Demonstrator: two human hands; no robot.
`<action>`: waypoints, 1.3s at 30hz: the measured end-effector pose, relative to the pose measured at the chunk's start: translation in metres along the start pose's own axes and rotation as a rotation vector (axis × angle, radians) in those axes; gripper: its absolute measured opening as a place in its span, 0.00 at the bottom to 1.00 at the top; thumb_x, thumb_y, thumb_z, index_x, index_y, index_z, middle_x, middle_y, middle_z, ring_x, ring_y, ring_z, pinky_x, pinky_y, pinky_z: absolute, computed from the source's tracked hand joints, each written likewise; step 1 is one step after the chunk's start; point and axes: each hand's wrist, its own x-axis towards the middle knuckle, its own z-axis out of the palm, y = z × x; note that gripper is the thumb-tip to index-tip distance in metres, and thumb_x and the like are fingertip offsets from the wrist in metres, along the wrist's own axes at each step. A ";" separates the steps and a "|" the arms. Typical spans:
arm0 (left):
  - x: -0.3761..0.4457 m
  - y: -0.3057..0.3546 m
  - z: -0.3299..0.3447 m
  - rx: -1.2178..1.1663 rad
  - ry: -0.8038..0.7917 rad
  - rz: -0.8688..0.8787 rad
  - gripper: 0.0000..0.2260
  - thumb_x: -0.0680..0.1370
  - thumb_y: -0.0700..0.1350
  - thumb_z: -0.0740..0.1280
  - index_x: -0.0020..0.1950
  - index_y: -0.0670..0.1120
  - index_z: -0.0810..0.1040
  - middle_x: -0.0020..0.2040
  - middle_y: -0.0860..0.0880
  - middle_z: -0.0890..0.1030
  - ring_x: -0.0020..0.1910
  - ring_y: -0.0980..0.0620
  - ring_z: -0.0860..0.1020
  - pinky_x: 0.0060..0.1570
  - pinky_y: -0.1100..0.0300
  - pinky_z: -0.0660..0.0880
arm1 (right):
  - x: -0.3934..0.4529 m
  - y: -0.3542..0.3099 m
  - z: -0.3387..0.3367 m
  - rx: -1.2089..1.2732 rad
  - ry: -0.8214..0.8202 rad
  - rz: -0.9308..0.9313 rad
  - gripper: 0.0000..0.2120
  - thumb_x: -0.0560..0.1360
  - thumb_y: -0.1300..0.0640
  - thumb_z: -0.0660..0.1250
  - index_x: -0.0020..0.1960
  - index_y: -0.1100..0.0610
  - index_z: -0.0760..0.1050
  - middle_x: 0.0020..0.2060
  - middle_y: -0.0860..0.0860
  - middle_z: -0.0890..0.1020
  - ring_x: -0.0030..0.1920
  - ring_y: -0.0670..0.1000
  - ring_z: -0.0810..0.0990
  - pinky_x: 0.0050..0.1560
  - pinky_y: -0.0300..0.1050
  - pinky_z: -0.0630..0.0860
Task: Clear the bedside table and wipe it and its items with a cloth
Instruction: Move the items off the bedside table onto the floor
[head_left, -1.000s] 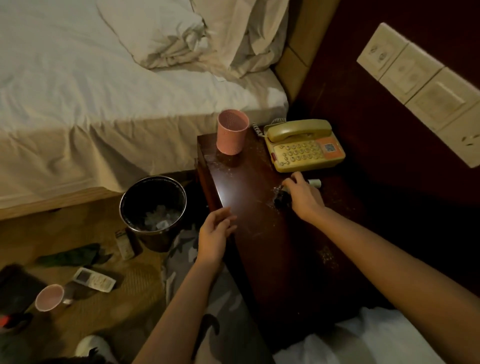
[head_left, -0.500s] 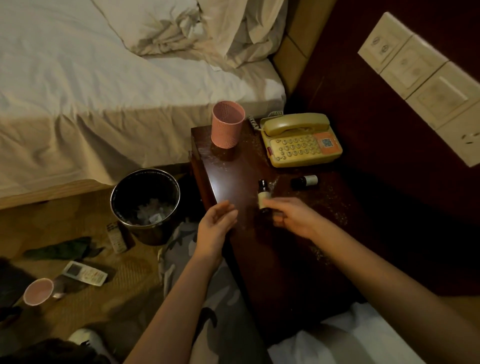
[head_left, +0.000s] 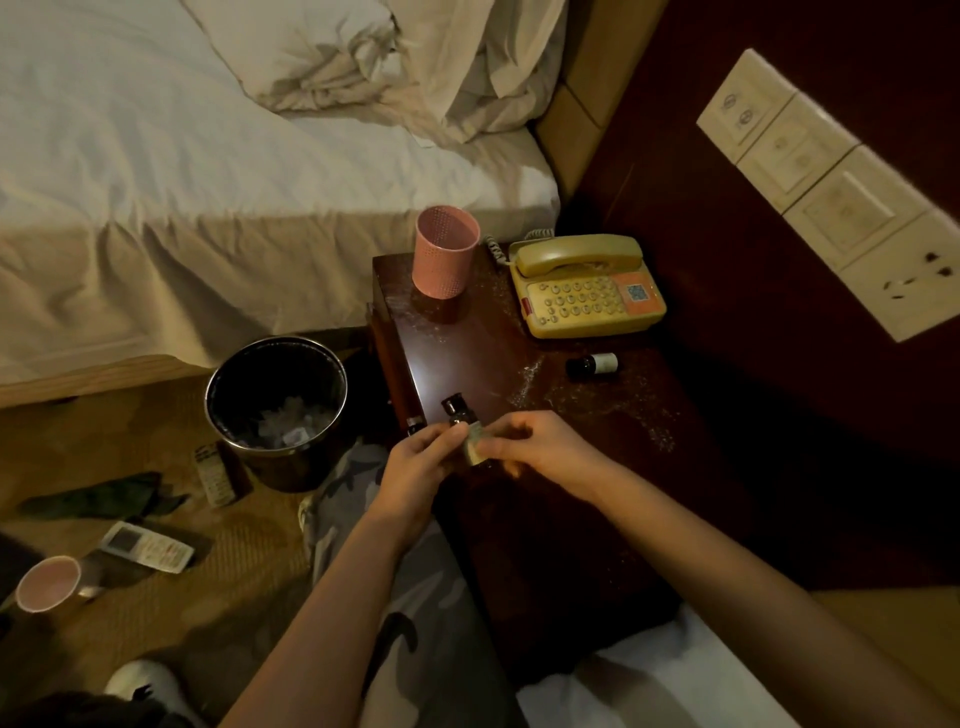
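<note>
A dark wooden bedside table carries a pink mesh cup, a yellowed telephone and a small dark bottle lying on its side. Dust and crumbs speckle the top. Over the table's left front edge, my right hand pinches a small brown bottle with a pale label. My left hand touches that same bottle from the left, fingers curled against it. No cloth shows on the table.
A black bin with paper inside stands left of the table. On the floor lie a remote control, a small box, a dark green cloth and a pink cup. The bed is behind; wall sockets are right.
My right hand picked a small bottle off the table near the phone and carried it toward the front edge. My left hand left the table edge and met the bottle.
</note>
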 end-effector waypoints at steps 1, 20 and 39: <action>0.001 0.000 0.000 -0.023 0.012 0.001 0.13 0.72 0.48 0.68 0.49 0.40 0.81 0.45 0.43 0.84 0.46 0.48 0.82 0.49 0.57 0.77 | 0.003 -0.001 -0.003 -0.012 0.016 0.002 0.12 0.73 0.54 0.71 0.52 0.61 0.78 0.35 0.54 0.80 0.29 0.45 0.75 0.37 0.39 0.73; 0.025 -0.006 0.004 -0.036 0.216 -0.031 0.06 0.76 0.43 0.67 0.52 0.45 0.80 0.55 0.42 0.81 0.51 0.46 0.82 0.47 0.60 0.76 | 0.078 0.030 -0.111 -1.238 0.585 0.182 0.15 0.74 0.65 0.64 0.59 0.58 0.70 0.55 0.55 0.74 0.49 0.56 0.78 0.45 0.48 0.70; -0.030 0.034 -0.026 -0.276 0.310 0.147 0.09 0.78 0.41 0.63 0.56 0.39 0.77 0.51 0.43 0.82 0.52 0.48 0.81 0.51 0.57 0.78 | 0.050 -0.065 -0.008 0.337 -0.054 0.083 0.02 0.75 0.63 0.67 0.47 0.59 0.78 0.33 0.50 0.77 0.27 0.42 0.68 0.29 0.36 0.62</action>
